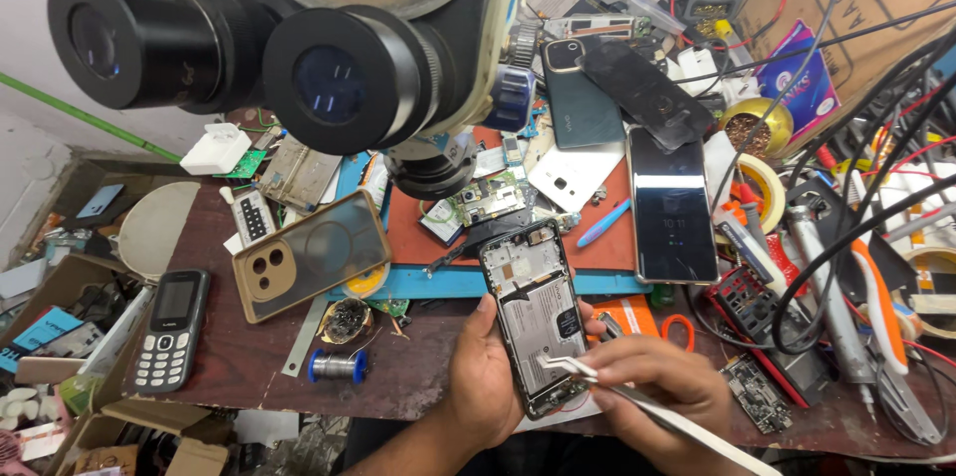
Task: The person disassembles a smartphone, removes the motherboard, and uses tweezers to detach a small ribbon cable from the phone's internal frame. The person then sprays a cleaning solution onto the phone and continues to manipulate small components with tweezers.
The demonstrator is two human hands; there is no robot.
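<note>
Metal tweezers point(637, 399) pinched in my right hand point(662, 376) probe the opened black phone point(538, 317) gripped by my left hand point(483, 376) at the counter's point(249, 357) near edge; next move likely needs a steady lift.

This is a phone repair workshop. A stereo microscope point(299, 48) hangs over a crowded wooden bench point(239, 357) strewn with opened phones point(536, 317), loose circuit boards point(488, 199), a phone case point(309, 255), a keypad phone point(171, 329), a solder spool point(337, 366), tape rolls point(762, 177), screwdrivers point(832, 307) and tangled cables point(876, 197), all on a red and blue work mat point(438, 282).
</note>
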